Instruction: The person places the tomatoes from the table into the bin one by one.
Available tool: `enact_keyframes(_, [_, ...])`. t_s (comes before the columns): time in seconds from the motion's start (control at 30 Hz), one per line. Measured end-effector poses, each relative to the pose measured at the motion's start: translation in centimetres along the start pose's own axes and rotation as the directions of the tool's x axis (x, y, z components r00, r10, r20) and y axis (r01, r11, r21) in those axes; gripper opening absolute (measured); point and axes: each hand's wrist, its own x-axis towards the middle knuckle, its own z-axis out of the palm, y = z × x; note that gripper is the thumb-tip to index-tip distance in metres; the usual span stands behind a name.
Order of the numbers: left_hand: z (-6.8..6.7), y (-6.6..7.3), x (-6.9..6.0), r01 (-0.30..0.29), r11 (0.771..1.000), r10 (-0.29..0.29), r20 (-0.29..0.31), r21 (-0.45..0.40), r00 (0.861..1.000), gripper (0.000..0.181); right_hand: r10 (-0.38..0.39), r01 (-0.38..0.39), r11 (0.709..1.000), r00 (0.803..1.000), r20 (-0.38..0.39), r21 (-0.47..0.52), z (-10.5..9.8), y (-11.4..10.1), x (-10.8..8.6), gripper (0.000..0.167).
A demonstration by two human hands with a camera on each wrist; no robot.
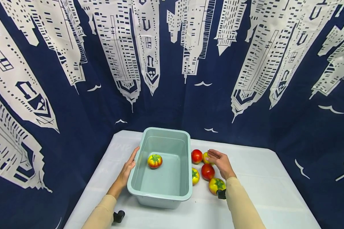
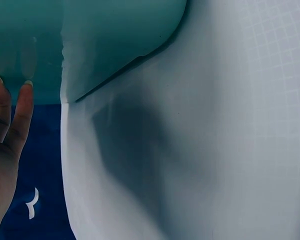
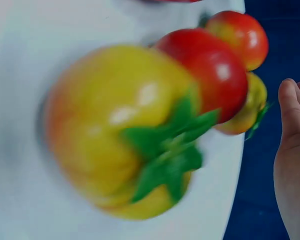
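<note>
A pale green plastic tub (image 1: 160,187) stands on the table, with one yellow-and-red tomato (image 1: 154,161) inside on its floor. My left hand (image 1: 126,171) is at the tub's left side, fingers extended along the outer wall; in the left wrist view the fingertips (image 2: 28,85) meet or nearly meet it. Over the tomatoes right of the tub, my right hand (image 1: 222,162) holds nothing, its fingers fairly straight. It partly hides a yellow tomato (image 1: 205,158). Nearby lie a red tomato (image 1: 197,156), another red tomato (image 1: 207,172) and a yellow tomato with green leaves (image 3: 105,120).
Another yellow tomato (image 1: 195,176) is partly hidden by the tub's right wall. A white cloth covers the table (image 1: 263,181). Behind it hangs a dark blue curtain (image 1: 166,108) printed with white buildings.
</note>
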Motion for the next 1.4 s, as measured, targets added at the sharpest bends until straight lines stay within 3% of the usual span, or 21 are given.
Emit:
enact_keyframes(0.23, [0.0,-0.1,0.1,-0.003,1.0,0.003,0.004,-0.008,1.0,0.059,0.069,-0.068,0.998,0.997,-0.036,0.016,-0.7,2.3,-0.5,0.063])
enact_keyframes(0.57, [-0.1,-0.3,0.0,-0.031,0.999,0.031,-0.011,-0.013,0.999,0.06,0.093,-0.093,0.996,0.995,-0.033,0.016,-1.3,4.6,-1.1,0.064])
enact_keyframes(0.77, [0.1,0.0,0.0,-0.028,0.999,0.028,-0.013,-0.016,1.0,0.06,0.106,-0.106,0.993,0.994,-0.005,-0.059,-1.1,6.2,-1.4,0.064])
enact_keyframes(1.07, [0.1,0.0,0.1,-0.047,0.999,0.047,0.008,-0.015,0.999,0.06,0.136,-0.134,0.983,0.991,0.004,-0.125,-1.0,7.1,-1.9,0.066])
enact_keyframes(1.4, [0.3,-0.2,0.1,-0.042,0.999,0.041,-0.02,-0.028,0.999,0.06,0.14,-0.141,0.986,0.99,-0.018,-0.093,-0.9,7.8,-2.1,0.067])
